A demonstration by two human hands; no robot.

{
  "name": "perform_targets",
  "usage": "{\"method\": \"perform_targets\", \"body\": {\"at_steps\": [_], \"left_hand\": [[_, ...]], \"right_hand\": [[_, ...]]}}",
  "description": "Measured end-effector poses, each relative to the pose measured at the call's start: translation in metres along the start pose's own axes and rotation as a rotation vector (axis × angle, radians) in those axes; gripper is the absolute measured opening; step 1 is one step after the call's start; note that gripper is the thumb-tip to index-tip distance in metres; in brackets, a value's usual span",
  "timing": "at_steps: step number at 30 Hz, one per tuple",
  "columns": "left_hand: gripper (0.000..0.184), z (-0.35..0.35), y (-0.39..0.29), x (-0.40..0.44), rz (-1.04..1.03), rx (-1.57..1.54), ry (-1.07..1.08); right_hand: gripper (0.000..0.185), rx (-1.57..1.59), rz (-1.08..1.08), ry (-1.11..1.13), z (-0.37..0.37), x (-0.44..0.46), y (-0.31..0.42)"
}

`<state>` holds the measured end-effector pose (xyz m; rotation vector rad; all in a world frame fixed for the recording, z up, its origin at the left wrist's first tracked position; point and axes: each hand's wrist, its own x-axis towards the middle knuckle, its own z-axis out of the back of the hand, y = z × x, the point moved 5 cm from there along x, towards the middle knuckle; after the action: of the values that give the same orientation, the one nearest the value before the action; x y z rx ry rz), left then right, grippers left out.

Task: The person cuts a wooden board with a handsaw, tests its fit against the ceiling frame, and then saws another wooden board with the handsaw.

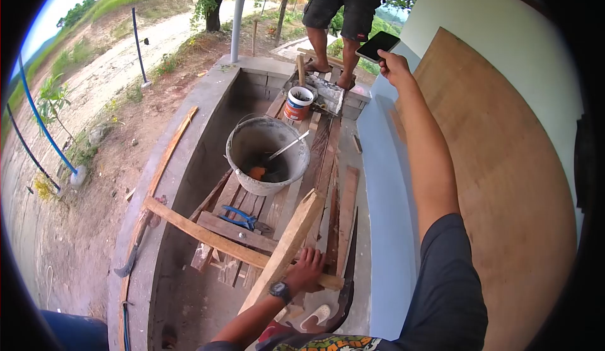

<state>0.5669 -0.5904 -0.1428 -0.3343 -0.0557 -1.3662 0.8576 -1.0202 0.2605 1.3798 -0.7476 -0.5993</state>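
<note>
My right hand [393, 65] is raised at the upper right, its fingers closed on the lower edge of a dark-screened phone [378, 46]. Low in the middle, my left hand [305, 270], with a watch on the wrist, lies against the wooden pieces where an upright-slanting beam [287, 244] crosses a long wooden bar [208, 236]. Its fingers are spread over the wood. Blue-handled pliers [242, 219] rest on the planks beyond the bar. Past them stands a large, cement-stained bucket [268, 181] with a stick inside.
A small white and red bucket [298, 103] stands farther back on the planks. Beyond it another person [343, 4] stands in dark shorts. A concrete ledge [183, 155] runs along the left; a brown board [485, 162] leans on the right wall.
</note>
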Motion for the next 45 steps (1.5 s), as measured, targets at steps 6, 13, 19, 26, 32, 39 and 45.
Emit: {"method": "perform_targets", "body": {"at_steps": [6,13,19,26,32,39,45], "left_hand": [[0.115,-0.003,0.003,0.0,0.016,-0.011,0.023],[0.117,-0.008,0.003,-0.002,0.062,-0.047,0.02],[0.12,-0.017,0.002,-0.001,0.08,-0.042,0.018],[0.117,-0.011,0.002,0.001,0.02,-0.065,0.016],[0.114,-0.009,0.001,0.004,0.036,-0.052,0.035],[0.111,-0.001,0.004,0.002,0.075,-0.072,0.058],[0.116,-0.015,0.004,-0.001,0.088,-0.057,-0.01]], "right_hand": [[0.024,-0.004,-0.003,0.039,-0.009,0.002,0.003],[0.024,0.0,-0.06,0.146,0.01,0.064,-0.019],[0.022,-0.04,-0.072,0.16,0.021,0.069,-0.019],[0.021,0.013,-0.038,0.214,0.024,0.072,-0.02],[0.018,0.08,-0.069,0.098,0.01,0.039,-0.019],[0.024,0.129,-0.085,0.149,0.003,0.054,-0.023],[0.032,0.055,-0.057,0.133,0.021,0.123,-0.007]]}}
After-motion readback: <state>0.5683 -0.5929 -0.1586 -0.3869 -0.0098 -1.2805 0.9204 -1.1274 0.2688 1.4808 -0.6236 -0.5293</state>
